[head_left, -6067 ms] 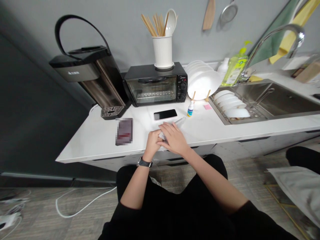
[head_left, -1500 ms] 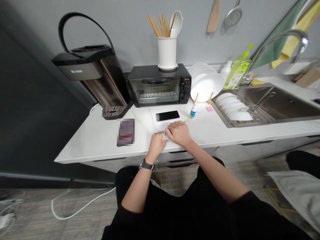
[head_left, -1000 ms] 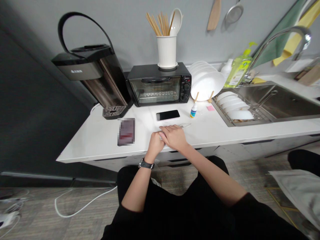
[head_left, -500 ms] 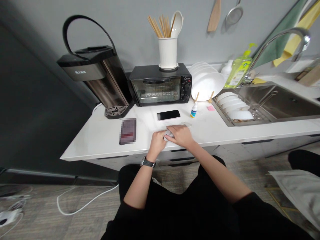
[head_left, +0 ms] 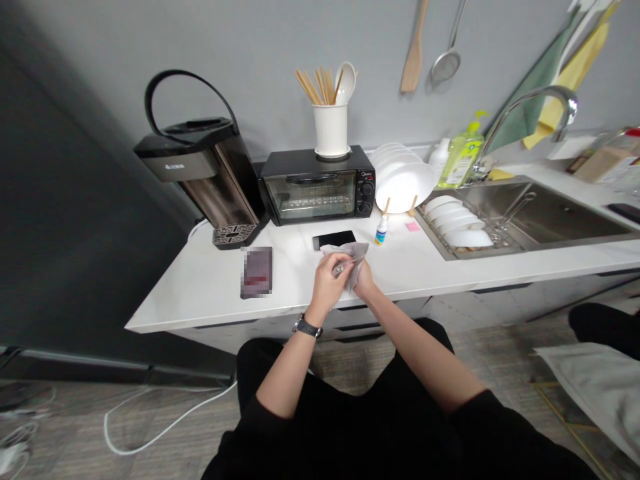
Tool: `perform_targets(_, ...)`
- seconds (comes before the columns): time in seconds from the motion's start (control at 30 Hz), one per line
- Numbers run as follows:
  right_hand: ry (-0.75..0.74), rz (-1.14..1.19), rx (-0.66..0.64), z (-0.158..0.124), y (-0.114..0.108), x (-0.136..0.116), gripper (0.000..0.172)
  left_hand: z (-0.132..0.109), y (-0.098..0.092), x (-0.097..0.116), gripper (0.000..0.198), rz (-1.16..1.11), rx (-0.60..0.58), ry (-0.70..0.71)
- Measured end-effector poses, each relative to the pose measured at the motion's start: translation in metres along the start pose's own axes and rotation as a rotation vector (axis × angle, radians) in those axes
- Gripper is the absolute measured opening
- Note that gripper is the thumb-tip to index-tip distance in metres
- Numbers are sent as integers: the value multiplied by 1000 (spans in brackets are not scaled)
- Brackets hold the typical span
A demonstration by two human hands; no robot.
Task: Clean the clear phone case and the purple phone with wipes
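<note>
Both my hands are raised just above the front of the white counter (head_left: 200,287). My left hand (head_left: 327,283), with a watch on the wrist, pinches a small silvery object against a grey cloth (head_left: 353,257). My right hand (head_left: 364,283) is closed on the cloth from below, mostly hidden behind it. A black phone (head_left: 334,239) lies flat just behind the hands. A small dropper bottle (head_left: 381,229) stands to the right of the phone.
A dark booklet (head_left: 257,271) lies left of my hands. Behind stand a black water dispenser (head_left: 200,173), a toaster oven (head_left: 317,183) with a utensil holder (head_left: 331,127) on top, stacked white plates (head_left: 403,183), and a sink (head_left: 525,217) holding bowls.
My hands have lifted off the counter with the cloth, which now hangs between them. Before, they pressed it down on the counter surface. The camera tilted back slightly.
</note>
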State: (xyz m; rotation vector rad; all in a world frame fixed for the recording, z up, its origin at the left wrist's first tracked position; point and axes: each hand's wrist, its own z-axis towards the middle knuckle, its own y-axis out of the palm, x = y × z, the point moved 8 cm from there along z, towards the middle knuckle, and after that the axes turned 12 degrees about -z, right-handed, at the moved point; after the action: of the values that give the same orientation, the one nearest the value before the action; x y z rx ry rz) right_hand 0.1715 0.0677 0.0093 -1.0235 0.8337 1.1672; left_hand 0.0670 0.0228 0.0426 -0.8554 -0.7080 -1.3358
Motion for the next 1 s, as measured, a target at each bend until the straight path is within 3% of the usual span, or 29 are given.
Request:
perform_targets(0.13, -11, 66, -18, -1, -3, -20, 89, -1, 6, 1, 15, 186, -139, 80)
perform_targets(0.23, -95, 70, -2, -7, -15, -42, 85, -4, 7, -6, 25, 372, -164, 74)
perform_targets(0.37, -279, -197, 59, -17, -32, -63, 73, -9, 16, -7, 35, 549, -182, 81)
perform_targets(0.5, -475, -381, -9, -25, -31, -63, 67, -11, 32, 2, 30, 633, -291, 155)
perform_targets(0.57, -438, -339, -41, -21, -32, -51, 67, -10, 36, -2, 23, 735, -360, 110)
perform_targets(0.67, -301, -200, -81, -11, -28, -26, 65, -7, 38, -10, 28, 856, -401, 66)
perform_targets(0.73, -170, -90, -76, -9, -24, -7, 69, -4, 34, -13, 38, 884, -360, 67)
perform_targets(0.87, 49, 37, -66, -20, -12, 26, 94, 0, 24, -20, 51, 907, -258, 51)
perform_targets(1.0, 167, 99, -42, -16, -12, 46, 102, -2, 28, -21, 60, 877, -285, 98)
